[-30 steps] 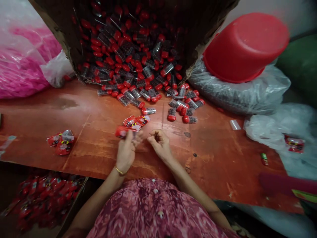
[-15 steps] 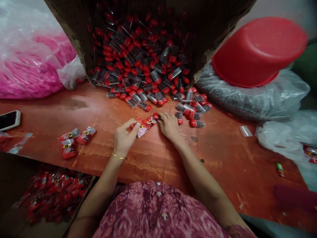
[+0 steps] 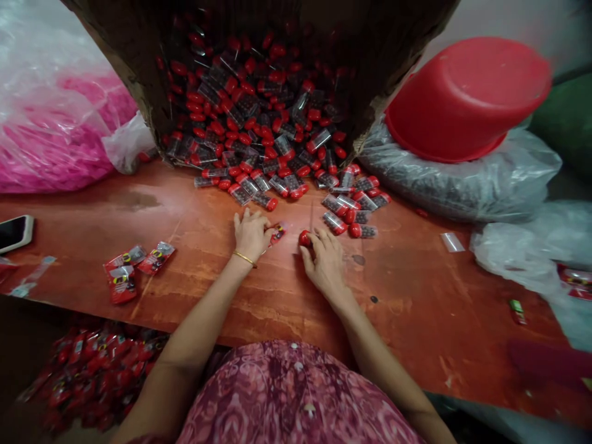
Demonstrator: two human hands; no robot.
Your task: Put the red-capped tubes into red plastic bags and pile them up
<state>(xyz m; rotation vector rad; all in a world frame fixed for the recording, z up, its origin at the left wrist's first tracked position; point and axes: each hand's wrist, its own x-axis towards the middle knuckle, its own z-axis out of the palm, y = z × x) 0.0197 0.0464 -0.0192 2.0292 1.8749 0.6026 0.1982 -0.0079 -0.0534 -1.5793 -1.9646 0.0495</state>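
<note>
My left hand (image 3: pixel 252 235) pinches a small red printed wrapper (image 3: pixel 277 234), part of which is hidden under the fingers. Over the table, my right hand (image 3: pixel 326 258) curls its fingers round a small red-capped tube (image 3: pixel 304 238); only the red cap shows, the body being covered by the hand. A short gap separates the two hands. Just beyond the right hand lie several clear tubes with red caps and dark balls inside, the closest being one tube (image 3: pixel 334 222). To the left, several red wrapped packets (image 3: pixel 123 285) rest on the table.
A tipped cardboard box (image 3: pixel 139 80) spills red-capped tubes at the back. An upturned red tub (image 3: pixel 472 98) sits on a plastic bag (image 3: pixel 453 191) at right. Pink pieces fill a bag (image 3: pixel 50 142) at left, near a phone (image 3: pixel 16 233). Red packets (image 3: pixel 97 376) lie below the table edge.
My left hand has moved right and slightly away with the wrapper. My right hand has drawn back toward me with the red-capped tube, apart from the wrapper. The view has shifted slightly.
</note>
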